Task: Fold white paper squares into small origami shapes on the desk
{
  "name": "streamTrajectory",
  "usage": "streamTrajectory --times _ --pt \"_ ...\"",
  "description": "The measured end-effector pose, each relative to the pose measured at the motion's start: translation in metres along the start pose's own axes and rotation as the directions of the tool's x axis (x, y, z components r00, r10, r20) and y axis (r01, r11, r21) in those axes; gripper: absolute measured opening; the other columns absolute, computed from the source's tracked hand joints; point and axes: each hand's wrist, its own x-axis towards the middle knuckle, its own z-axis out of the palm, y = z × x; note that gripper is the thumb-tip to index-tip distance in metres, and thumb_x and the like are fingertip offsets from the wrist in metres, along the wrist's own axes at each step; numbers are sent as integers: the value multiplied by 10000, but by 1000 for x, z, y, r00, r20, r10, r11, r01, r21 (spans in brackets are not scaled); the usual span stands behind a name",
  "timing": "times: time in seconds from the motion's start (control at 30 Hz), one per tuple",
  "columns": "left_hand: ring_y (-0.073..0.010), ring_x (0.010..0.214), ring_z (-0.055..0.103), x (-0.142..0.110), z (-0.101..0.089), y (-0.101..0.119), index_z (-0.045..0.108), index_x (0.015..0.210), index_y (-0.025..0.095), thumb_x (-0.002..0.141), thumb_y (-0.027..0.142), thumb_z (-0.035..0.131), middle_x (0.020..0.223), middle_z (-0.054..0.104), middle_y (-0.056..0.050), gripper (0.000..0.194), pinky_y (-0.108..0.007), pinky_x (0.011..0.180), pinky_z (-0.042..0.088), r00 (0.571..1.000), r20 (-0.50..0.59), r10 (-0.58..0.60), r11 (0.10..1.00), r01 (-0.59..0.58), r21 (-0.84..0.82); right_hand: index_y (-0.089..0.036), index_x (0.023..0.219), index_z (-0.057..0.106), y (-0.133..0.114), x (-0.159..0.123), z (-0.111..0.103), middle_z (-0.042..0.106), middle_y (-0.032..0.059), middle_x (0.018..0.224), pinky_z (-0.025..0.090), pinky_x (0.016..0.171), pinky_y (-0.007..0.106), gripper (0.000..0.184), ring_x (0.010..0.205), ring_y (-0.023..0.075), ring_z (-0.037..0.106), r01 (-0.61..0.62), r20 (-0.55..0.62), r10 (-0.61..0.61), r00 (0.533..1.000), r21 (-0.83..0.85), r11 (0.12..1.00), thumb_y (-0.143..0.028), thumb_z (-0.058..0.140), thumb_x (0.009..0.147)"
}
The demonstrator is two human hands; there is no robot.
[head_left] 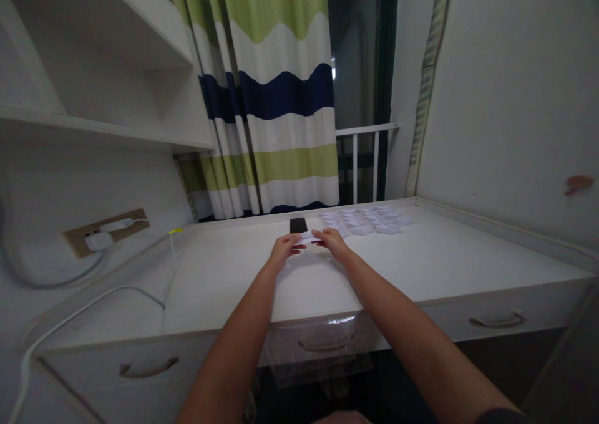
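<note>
Both of my hands reach out over a white desk, and a small piece of white paper (pixel 306 239) is pinched between their fingertips. My left hand (pixel 283 252) holds one side of it and my right hand (pixel 333 242) holds the other. Just beyond the paper lies a black smartphone (pixel 298 225), close to my left fingers. Further back to the right, several small white paper pieces (pixel 365 221) are spread in rough rows on the desktop.
A striped curtain (pixel 281 100) and a white railing (pixel 360 156) stand behind the desk. White shelves (pixel 103 93) overhang the left side. A wall socket (pixel 107 232) holds a plugged-in white cable. Clear plastic (pixel 318 349) hangs over the middle drawer front.
</note>
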Motion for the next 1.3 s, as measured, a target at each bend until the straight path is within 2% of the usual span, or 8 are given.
streamTrajectory --times 0.6,0.97,1.3 --pt "-163 661 619 2 0 -1 637 777 108 635 376 659 819 653 -104 304 -239 564 438 999 -47 -3 1000 2 -21 -129 542 580 3 4 -1 586 18 544 417 535 217 251 526 98 536 3 -22 -3 1000 -24 1000 -354 691 560" --pt "-142 691 556 7 -2 -7 636 659 101 558 393 701 734 626 -74 316 -245 583 464 993 -118 15 1000 -18 -23 -143 602 601 0 -1 -1 571 -13 578 422 574 223 266 577 93 517 11 9 -10 1000 -18 1000 -371 702 511" --pt "-141 680 549 6 0 -5 626 623 102 537 391 714 702 621 -70 314 -246 591 470 990 -140 28 999 -32 -31 -126 631 626 3 2 -1 577 -8 562 406 566 234 316 534 97 502 93 -19 -94 995 -32 995 -400 700 492"
